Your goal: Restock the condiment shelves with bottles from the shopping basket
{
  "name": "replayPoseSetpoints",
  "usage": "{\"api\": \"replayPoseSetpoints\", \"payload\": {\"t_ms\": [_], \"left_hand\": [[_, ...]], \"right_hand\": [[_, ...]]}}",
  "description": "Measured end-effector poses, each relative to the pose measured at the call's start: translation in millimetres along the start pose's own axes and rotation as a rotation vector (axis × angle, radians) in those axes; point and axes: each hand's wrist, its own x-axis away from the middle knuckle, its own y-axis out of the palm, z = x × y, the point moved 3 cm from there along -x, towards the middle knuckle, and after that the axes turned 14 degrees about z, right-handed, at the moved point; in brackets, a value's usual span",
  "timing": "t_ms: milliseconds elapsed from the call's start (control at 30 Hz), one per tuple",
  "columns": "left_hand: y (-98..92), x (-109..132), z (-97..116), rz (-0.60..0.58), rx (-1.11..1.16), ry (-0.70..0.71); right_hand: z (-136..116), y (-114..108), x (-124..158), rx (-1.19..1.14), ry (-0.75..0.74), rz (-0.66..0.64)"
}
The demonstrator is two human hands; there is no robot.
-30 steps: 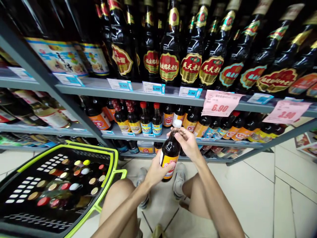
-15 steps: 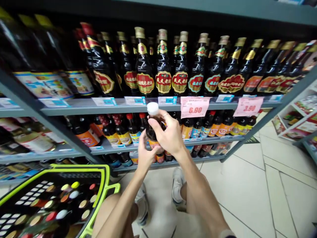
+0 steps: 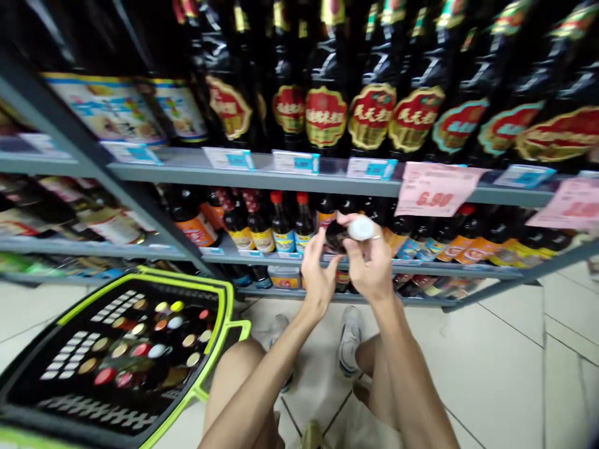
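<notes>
In the middle of the head view I hold a dark sauce bottle with a white cap, in front of the lower shelf. The bottle is tipped, its cap pointing right and toward me. Fingers of my right hand are closed round the neck, just under the cap. My left hand cups the other end, thumb and fingers curled about it. Part of the bottle is hidden behind my fingers, and its label cannot be read.
A black basket with a lime-green rim stands at my left, holding several capped bottles. Tall dark bottles line the upper shelf; small sauce bottles fill the lower one. Pink price tags hang from the shelf edge.
The bottle has gone from nearly upright to tilted, its cap swinging right and toward me. Both hands moved right in the view. The camera has shifted, so the shelf looks closer.
</notes>
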Motion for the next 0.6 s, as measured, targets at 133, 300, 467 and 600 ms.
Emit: {"api": "replayPoseSetpoints", "payload": {"t_ms": [133,300,467,600], "left_hand": [[8.6,-3.2,-9.2,-0.054,-0.033,-0.087],[11.3,-4.4,-22.7,-0.127,-0.023,-0.176],[12.2,-4.0,-37.8,-0.111,-0.060,-0.179],[14.3,-5.0,-48.2,-0.149,-0.056,-0.157]], "right_hand": [[17.6,1.8,4.4,0.013,-0.042,0.036],[33.1,9.4,8.6,0.064,-0.026,0.002],[47.6,17.4,9.9,0.078,0.005,-0.021],[62.9,22.9,10.0,0.108,0.027,-0.015]]}}
